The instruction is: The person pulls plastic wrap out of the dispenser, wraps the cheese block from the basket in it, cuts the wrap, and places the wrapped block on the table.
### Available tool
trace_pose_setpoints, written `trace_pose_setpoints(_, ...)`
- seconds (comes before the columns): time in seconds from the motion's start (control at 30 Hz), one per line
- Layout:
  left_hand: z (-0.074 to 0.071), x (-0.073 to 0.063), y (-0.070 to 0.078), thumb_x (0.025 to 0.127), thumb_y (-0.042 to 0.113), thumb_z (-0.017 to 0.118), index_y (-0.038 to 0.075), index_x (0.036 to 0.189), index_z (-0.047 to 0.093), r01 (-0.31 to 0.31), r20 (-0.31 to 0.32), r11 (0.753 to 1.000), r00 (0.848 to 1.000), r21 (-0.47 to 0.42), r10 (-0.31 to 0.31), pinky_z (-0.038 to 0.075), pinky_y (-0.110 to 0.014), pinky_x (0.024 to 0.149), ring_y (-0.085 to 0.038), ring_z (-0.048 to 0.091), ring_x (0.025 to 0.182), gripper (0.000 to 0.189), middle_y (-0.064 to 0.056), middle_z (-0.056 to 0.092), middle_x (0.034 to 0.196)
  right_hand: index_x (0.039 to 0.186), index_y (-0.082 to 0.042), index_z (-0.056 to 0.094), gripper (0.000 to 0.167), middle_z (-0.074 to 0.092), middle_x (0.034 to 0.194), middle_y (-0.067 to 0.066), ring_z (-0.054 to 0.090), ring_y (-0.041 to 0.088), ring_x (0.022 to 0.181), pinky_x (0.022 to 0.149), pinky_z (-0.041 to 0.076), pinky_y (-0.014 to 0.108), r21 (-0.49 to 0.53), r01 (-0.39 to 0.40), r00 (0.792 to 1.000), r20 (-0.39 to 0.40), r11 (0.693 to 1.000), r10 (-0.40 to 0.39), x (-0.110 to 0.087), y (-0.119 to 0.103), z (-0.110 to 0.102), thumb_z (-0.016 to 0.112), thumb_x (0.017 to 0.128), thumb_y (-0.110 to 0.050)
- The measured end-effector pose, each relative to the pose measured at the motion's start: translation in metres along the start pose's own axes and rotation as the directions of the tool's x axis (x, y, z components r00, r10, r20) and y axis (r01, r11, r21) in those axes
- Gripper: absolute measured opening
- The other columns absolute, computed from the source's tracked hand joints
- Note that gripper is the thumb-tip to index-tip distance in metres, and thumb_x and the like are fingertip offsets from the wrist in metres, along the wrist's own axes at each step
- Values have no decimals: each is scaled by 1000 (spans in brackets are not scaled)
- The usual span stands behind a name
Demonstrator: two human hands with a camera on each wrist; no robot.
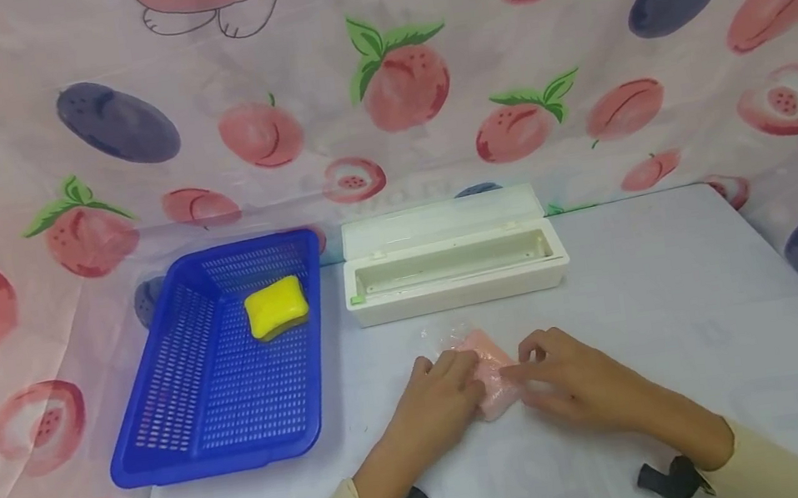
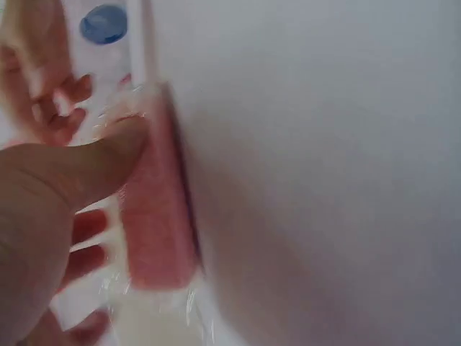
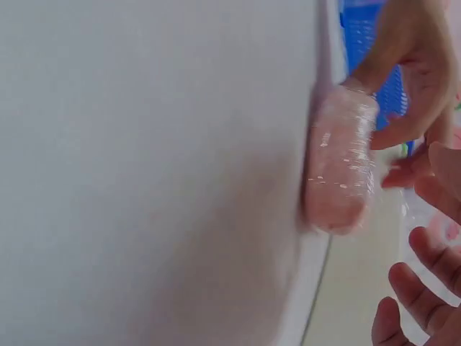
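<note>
A pink block [image 1: 495, 392] wrapped in shiny clear film lies on the white table between the hands; its material is hard to tell. My left hand [image 1: 436, 400] holds its left side. In the left wrist view, the thumb presses on the wrapped pink block [image 2: 160, 245], with the other fingers behind it. My right hand [image 1: 575, 377] is at the block's right side, fingers loosely bent. From the right wrist, a gap shows between those fingers [image 3: 425, 303] and the pink block [image 3: 335, 173]. Loose film sticks out past the block's far end.
Behind the hands stands a long white box [image 1: 458, 298] with its lid raised and a small green piece at its left end. To the left, a blue plastic basket [image 1: 245, 458] contains a yellow block [image 1: 276, 305]. A fruit-patterned cloth hangs behind the table.
</note>
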State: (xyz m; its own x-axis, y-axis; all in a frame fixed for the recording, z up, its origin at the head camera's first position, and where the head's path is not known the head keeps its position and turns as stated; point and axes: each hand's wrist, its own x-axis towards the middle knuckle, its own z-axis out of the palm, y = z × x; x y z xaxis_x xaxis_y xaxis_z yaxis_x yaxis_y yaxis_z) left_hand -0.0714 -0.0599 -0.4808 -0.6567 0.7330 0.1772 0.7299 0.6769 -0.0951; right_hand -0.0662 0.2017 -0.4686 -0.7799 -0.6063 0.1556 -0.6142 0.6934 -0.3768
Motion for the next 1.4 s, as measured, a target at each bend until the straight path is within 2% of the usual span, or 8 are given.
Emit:
trace_pose_setpoints(0.13,4,12,9,93,38,72,29,96,73,29,-46,999,999,39,-27,45,-57,99,-17,52,132,10,5,59,129,130,-36,69,43,55,118,-11,52,5,102,85,55,30,8,-59,998,5,998,59,-8,2,-12,79,89,-33)
trace_pose_setpoints(0.23,2,19,15,94,41,70,30,95,72,76,-20,997,997,33,-75,46,-50,90,-19,60,110,12,5,64,109,132,-33,68,43,55,118,-11,54,5,101,84,56,29,10,-98,995,18,995,97,-10,2,-17,78,90,-33)
trace_pose_setpoints(0.37,-7,24,20,96,42,70,30,102,76,157,78,987,984,43,-160,39,-40,74,-20,57,89,14,1,67,96,132,-29,69,42,55,117,-11,57,8,94,77,55,24,33,-145,989,26,989,144,-10,2,-22,78,91,-32)
trace_pose_setpoints(0.6,-16,26,14,100,50,60,31,115,75,296,239,952,932,-78,-271,41,-50,84,-21,55,86,29,-2,67,91,132,-28,69,41,56,116,-9,56,8,87,72,53,20,90,-174,983,77,981,168,-7,-1,-28,76,92,-33)
trace_pose_setpoints(0.7,-12,24,7,104,45,55,28,124,74,347,286,898,920,-269,-269,47,-47,91,-21,61,92,33,-1,72,100,130,-30,69,43,55,116,-10,56,7,86,71,53,19,118,-152,983,124,981,138,-6,-1,-26,80,89,-33)
trace_pose_setpoints(0.93,-2,3,-6,107,25,51,16,140,63,324,252,709,945,-627,-209,53,-28,86,-14,60,98,36,-3,65,110,129,-35,60,60,51,117,-9,51,1,70,66,51,19,50,31,930,366,998,-48,5,-11,-8,89,78,-21)
trace_pose_setpoints(1.13,-4,-26,-8,93,4,69,19,126,65,196,151,765,980,-614,-130,52,-30,99,-15,59,112,36,-1,58,122,113,-30,62,47,50,103,-5,38,5,62,55,38,16,-173,345,928,212,922,-307,15,-18,8,86,77,-15)
trace_pose_setpoints(1.4,-1,-30,-5,82,12,84,22,121,74,132,134,799,989,-586,-65,50,-28,101,-15,57,116,41,-1,54,132,84,-23,64,20,49,86,-12,40,5,67,65,33,18,-290,579,806,62,762,-589,27,-10,19,82,79,-17)
